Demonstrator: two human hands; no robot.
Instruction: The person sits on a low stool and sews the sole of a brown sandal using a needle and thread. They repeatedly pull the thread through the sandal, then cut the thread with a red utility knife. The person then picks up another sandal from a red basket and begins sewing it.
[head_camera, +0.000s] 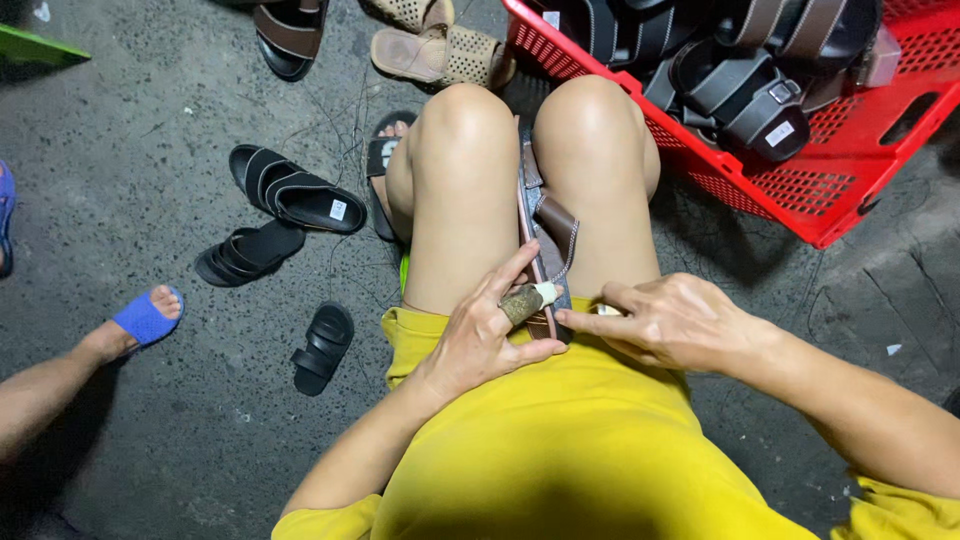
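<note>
Clamping a brown sandal (541, 235) upright between the knees frees both hands — left hand (480, 335) curled around a small wrapped tool (526, 302) at its sole edge, right hand (672, 322) pinching shut on the sandal's near end, steadying it.

The person wears a yellow short-sleeved garment (570, 440), its hem ending just behind the left hand (480, 340) and the right hand (670, 322). Both forearms and both knees are bare. No rings, watch or gloves visible.
</note>
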